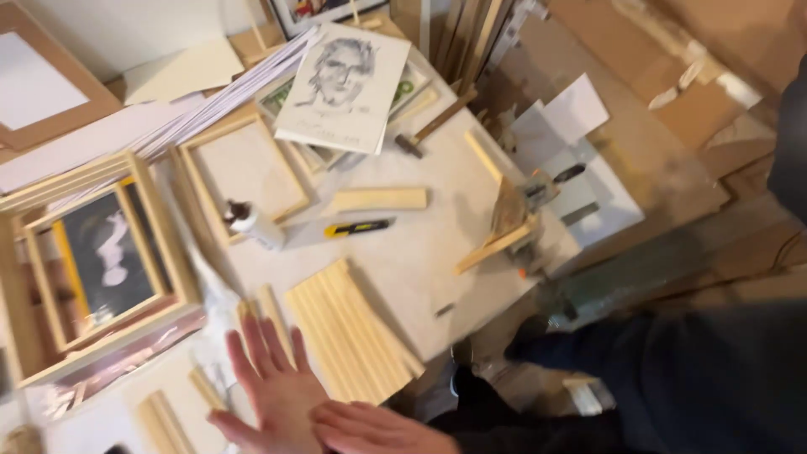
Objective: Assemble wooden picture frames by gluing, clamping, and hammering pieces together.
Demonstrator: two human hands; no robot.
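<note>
View: a single head-worn camera, the only one on the scene.
Position: it stood above the near edge of the worktable [471,244], close over the person's own hands.
Direction: it looked steeply down and forward across the tabletop, tilted so the table's edges ran on a diagonal.
Nearness: the left hand [273,391] and right hand [370,427] filled the bottom edge at close range; the pencil portrait sheet [340,88] at the far edge lay well apart from them.
Coverage: the table took the left and centre, the floor and cardboard [672,92] the right.
Sharpness: the frame was slightly motion-blurred.
</note>
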